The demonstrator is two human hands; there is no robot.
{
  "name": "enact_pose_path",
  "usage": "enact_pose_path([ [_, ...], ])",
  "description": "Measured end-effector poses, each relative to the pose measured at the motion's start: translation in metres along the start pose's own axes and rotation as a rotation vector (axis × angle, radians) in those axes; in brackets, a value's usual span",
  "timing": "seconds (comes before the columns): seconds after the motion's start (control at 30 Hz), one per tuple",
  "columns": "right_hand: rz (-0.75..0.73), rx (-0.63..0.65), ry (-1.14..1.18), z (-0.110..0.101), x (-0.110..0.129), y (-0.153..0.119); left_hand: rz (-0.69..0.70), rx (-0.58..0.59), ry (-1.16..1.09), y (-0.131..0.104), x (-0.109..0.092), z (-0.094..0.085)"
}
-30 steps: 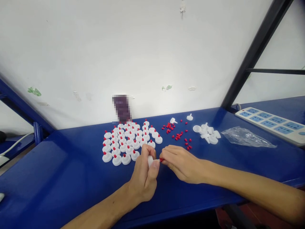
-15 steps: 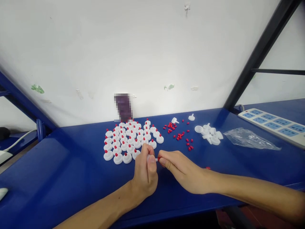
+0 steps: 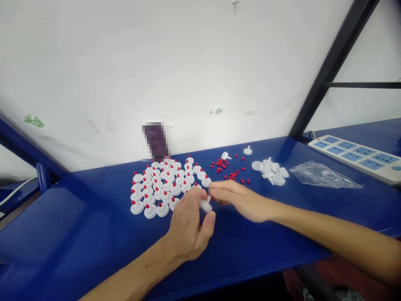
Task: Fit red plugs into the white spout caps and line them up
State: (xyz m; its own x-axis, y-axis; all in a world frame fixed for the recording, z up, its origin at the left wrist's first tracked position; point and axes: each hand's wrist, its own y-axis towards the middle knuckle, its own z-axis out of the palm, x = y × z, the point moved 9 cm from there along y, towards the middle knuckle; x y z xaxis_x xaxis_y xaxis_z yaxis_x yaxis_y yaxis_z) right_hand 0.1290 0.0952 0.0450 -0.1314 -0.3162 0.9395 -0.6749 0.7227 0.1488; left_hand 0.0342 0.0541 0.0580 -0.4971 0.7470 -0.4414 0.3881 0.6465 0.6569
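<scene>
A white spout cap (image 3: 206, 205), slightly blurred, sits between my two hands with its narrow tip pointing up. My right hand (image 3: 239, 200) is closed in a pinch at that tip; its fingertips hide the end, so a red tip cap there cannot be made out. Around the other side of the spout cap, my left hand (image 3: 189, 223) is loosely curved, its thumb spread away from the fingers. Left of and behind my hands stand several white spout caps with red tips (image 3: 162, 209) in close rows. Small loose red tip caps (image 3: 232, 175) lie scattered beyond my right hand.
Bare white spout caps (image 3: 272, 171) are heaped at the right, with two more near the wall. A clear plastic bag (image 3: 324, 174) lies beside them, before a power strip (image 3: 355, 154). A pixelated dark object (image 3: 156, 140) leans on the wall above the blue table (image 3: 103, 246).
The spout cap has turned from lying sideways to tip up. My left hand has loosened from a fist and its thumb has moved away. My right hand has risen slightly. The view has shifted.
</scene>
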Motion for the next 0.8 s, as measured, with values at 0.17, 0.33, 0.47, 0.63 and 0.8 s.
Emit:
enact_pose_path([
  [0.17, -0.112, -0.248, -0.646, -0.057, 0.007, -0.002, 0.069, -0.068, 0.036, 0.007, -0.004, -0.021],
  [0.33, -0.096, -0.067, -1.082, -0.045, -0.004, 0.001, 0.35, 0.183, 0.078, 0.003, -0.023, -0.004],
  [0.47, -0.101, -0.018, -1.184, -0.025, -0.004, 0.009, 0.423, 0.357, 0.073, -0.004, -0.032, 0.021],
  [0.63, -0.024, -0.224, -1.274, -0.067, 0.001, 0.009, 0.361, 0.428, 0.071, -0.005, -0.028, 0.031],
  [0.8, 0.205, -0.29, -1.224, -0.124, -0.028, -0.001, 0.356, 0.475, 0.082, -0.007, -0.027, 0.034],
])
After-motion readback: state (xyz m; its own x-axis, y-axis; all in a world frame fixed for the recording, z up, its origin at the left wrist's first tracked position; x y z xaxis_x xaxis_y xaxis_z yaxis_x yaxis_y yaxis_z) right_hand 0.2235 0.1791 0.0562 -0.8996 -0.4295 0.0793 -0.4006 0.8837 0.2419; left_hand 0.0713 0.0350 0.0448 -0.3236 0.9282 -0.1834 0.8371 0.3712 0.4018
